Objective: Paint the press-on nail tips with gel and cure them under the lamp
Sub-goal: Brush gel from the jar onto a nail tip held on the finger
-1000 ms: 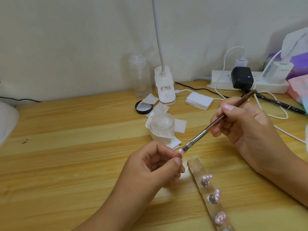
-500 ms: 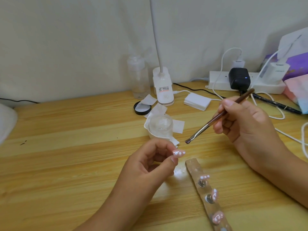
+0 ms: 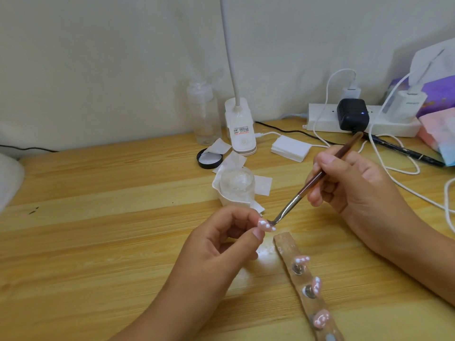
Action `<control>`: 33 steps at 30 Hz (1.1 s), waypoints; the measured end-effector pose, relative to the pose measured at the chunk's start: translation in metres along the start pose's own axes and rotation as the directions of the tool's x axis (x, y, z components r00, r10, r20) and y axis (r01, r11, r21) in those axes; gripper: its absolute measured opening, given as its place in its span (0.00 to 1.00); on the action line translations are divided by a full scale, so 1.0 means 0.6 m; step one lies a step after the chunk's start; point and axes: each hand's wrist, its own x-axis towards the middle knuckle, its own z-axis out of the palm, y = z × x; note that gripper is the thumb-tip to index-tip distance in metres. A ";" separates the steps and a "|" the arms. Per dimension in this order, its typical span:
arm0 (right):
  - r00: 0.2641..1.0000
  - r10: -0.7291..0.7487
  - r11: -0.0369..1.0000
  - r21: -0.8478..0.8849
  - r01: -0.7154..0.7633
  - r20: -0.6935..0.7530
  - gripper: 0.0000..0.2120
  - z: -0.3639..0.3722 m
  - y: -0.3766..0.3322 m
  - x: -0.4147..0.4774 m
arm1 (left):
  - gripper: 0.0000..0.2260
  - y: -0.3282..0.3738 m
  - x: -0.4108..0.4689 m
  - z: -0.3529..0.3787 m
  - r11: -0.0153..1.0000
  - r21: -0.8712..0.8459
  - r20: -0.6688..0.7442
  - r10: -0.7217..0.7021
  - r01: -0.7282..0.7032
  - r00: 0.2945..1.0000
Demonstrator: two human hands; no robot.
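- Right now the step looks like laying gel on the one nail tip [image 3: 266, 225] held up in the left hand [image 3: 221, 244], just above the near end of the wooden strip [image 3: 283, 242] on the table [image 3: 98, 217].
- Three more tips [image 3: 301, 260] sit on pegs along that strip, well clear of the brush [image 3: 317, 179].
- To do this well, I would drag the bristles lightly from base to free edge, with little gel on them, so nothing pools at the sides or runs onto the fingertips.
- Bracing both wrists on the table should steady the stroke, since the tip is small and slightly raised.
- The painted face should stay untouched until it goes under the lamp [image 3: 240, 129], whose base stands at the back near the clear jar [image 3: 236, 185].
- The left thumb and forefinger are curled in close and pinch the tip from below; whether they grip the tip itself or a small mount under it I cannot tell.
- The right hand [image 3: 357, 183] holds the brush like a pen, thumb and fingers closed round the brown handle.
- The brush slopes down to the left, and its bristle end touches the tip's upper face.
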 end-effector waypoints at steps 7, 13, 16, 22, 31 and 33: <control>1.000 0.031 0.999 0.042 -0.031 0.002 0.08 -0.001 -0.001 0.000 | 0.06 -0.004 0.001 0.001 0.998 -0.052 -0.046 -0.040 0.038 0.998; 0.999 -0.022 0.995 0.098 0.025 -0.036 0.04 -0.007 0.001 0.002 | 0.07 -0.003 0.003 0.004 0.997 -0.073 -0.047 -0.042 0.038 0.998; 0.999 -0.026 0.997 0.073 0.028 -0.023 0.04 -0.007 0.005 0.002 | 0.07 -0.004 0.003 0.004 0.998 -0.063 -0.040 -0.032 0.029 0.999; 0.998 -0.053 0.998 0.020 0.053 0.023 0.06 -0.007 0.009 0.004 | 0.07 -0.003 0.003 0.002 0.998 -0.045 -0.038 -0.040 0.038 0.998; 0.994 -0.047 0.998 0.046 0.052 -0.098 0.06 -0.012 0.011 0.004 | 0.03 0.000 0.003 0.001 0.995 -0.075 -0.034 -0.067 0.064 0.997; 0.997 -0.028 0.997 0.068 0.033 -0.069 0.06 -0.012 0.008 0.003 | 0.05 -0.001 0.003 0.001 0.996 -0.069 -0.034 -0.067 0.064 0.997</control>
